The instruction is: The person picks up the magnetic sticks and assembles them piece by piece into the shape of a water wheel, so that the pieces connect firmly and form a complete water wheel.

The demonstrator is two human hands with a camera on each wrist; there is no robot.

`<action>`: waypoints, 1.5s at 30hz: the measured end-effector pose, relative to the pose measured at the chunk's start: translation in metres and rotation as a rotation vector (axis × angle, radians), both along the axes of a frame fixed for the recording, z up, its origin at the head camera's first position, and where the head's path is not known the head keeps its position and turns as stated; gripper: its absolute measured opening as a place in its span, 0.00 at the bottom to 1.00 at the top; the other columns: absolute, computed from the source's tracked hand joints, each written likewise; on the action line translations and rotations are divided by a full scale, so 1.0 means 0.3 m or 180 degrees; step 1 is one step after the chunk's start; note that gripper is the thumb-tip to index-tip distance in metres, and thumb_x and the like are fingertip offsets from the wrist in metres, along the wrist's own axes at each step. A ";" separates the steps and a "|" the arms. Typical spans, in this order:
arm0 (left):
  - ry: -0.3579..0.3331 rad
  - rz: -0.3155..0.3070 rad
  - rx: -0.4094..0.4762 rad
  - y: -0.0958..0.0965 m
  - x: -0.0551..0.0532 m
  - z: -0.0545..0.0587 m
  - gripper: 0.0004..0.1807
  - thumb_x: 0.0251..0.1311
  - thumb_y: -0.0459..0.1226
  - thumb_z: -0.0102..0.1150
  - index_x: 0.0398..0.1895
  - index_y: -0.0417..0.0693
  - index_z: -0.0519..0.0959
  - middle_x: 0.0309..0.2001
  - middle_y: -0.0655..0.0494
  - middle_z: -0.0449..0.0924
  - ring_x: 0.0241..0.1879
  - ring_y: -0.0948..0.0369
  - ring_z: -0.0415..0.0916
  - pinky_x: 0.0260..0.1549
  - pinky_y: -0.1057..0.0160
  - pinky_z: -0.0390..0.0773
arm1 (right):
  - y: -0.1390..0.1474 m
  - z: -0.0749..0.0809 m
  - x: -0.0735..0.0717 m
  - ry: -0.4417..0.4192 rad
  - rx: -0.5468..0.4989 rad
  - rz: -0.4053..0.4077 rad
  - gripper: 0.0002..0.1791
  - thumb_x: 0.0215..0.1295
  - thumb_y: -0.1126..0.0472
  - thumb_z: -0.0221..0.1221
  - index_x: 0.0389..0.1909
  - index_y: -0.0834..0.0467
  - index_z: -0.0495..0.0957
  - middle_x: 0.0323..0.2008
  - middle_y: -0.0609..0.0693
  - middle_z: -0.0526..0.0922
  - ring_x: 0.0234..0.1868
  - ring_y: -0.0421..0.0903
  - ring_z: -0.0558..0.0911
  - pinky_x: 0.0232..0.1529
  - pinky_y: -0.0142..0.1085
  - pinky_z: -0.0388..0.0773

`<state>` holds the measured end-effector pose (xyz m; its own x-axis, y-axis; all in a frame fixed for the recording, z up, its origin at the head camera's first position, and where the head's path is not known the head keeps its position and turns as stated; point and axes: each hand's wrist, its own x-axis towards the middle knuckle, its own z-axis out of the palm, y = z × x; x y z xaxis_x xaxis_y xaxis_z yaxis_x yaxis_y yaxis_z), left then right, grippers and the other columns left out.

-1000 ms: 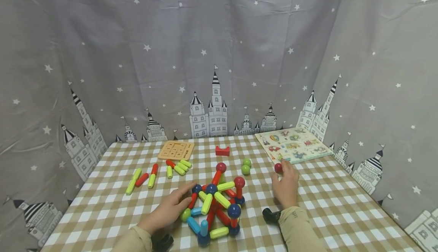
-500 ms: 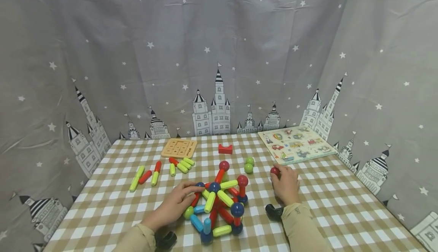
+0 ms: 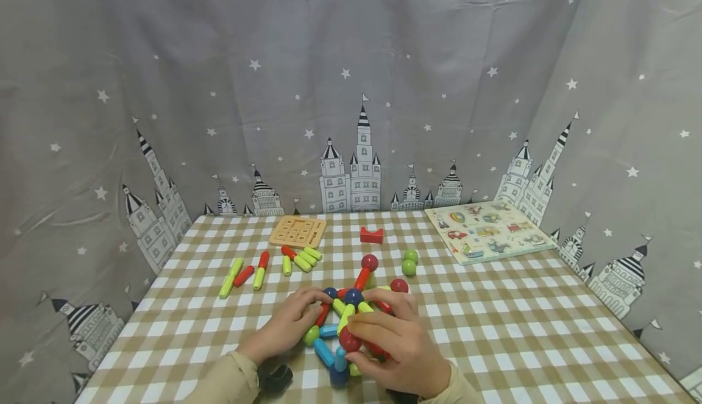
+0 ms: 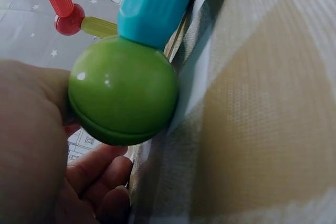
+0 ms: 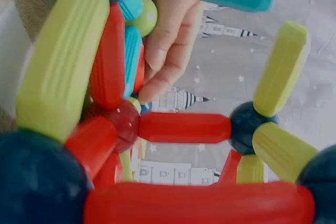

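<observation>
A ball-and-stick construction [image 3: 353, 297] of red, yellow-green and blue sticks with coloured balls stands at the table's front. My left hand [image 3: 293, 325] holds its left side, fingertips at a navy ball [image 3: 330, 292] and thumb by a red stick [image 3: 322, 314]. In the left wrist view, a green ball [image 4: 123, 93] joined to a blue stick [image 4: 155, 9] sits by that hand. My right hand [image 3: 408, 352] pinches a red ball [image 3: 350, 339] just above an upright blue stick [image 3: 340, 358], and covers the construction's right part. The right wrist view shows the construction close up, with left-hand fingers [image 5: 170, 45] behind it.
Loose yellow-green and red sticks [image 3: 259, 277] lie at the left. Behind are a wooden number board [image 3: 298, 231] and a red notched block [image 3: 372, 235]. Two green balls [image 3: 409, 267] and a picture puzzle board [image 3: 490, 230] lie at the right on the checked tablecloth [image 3: 526, 318].
My right hand has taken the red ball from the table at the right and brought it left to the front of the construction. The left hand stays at the construction's left side.
</observation>
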<state>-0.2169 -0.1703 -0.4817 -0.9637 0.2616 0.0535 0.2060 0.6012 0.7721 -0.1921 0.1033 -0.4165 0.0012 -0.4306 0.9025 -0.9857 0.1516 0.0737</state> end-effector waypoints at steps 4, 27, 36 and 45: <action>-0.0008 0.0010 0.0001 0.002 0.002 -0.003 0.11 0.80 0.42 0.48 0.55 0.67 0.79 0.66 0.56 0.72 0.73 0.47 0.64 0.68 0.35 0.64 | -0.009 -0.008 0.011 0.0094 0.0250 -0.0031 0.16 0.60 0.50 0.74 0.45 0.54 0.89 0.44 0.47 0.90 0.62 0.59 0.76 0.60 0.48 0.64; -0.0112 0.0113 -0.0023 0.006 -0.004 -0.001 0.10 0.79 0.45 0.48 0.54 0.69 0.78 0.66 0.55 0.72 0.72 0.48 0.64 0.67 0.33 0.64 | -0.002 -0.021 0.027 -0.0398 0.1151 -0.0483 0.28 0.51 0.49 0.79 0.54 0.43 0.83 0.57 0.39 0.83 0.75 0.53 0.66 0.57 0.46 0.64; -0.0188 0.0172 -0.0041 0.004 -0.009 -0.005 0.10 0.79 0.47 0.49 0.54 0.74 0.78 0.71 0.55 0.70 0.75 0.46 0.61 0.69 0.32 0.61 | 0.077 -0.030 -0.064 -0.1655 -0.0521 -0.0698 0.08 0.59 0.69 0.59 0.34 0.55 0.84 0.30 0.46 0.84 0.35 0.44 0.80 0.42 0.36 0.74; -0.0265 0.0171 0.0081 0.011 -0.010 -0.012 0.10 0.78 0.45 0.50 0.55 0.71 0.79 0.78 0.53 0.63 0.78 0.43 0.56 0.70 0.31 0.57 | 0.220 -0.078 -0.172 -0.4025 0.1311 -0.1649 0.07 0.61 0.66 0.60 0.41 0.58 0.81 0.29 0.47 0.78 0.28 0.44 0.75 0.30 0.37 0.71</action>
<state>-0.2198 -0.1671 -0.4854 -0.9777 0.2088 -0.0213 0.1085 0.5896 0.8003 -0.2437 0.1694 -0.4399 -0.9325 -0.3611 -0.0096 -0.2614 0.6930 -0.6719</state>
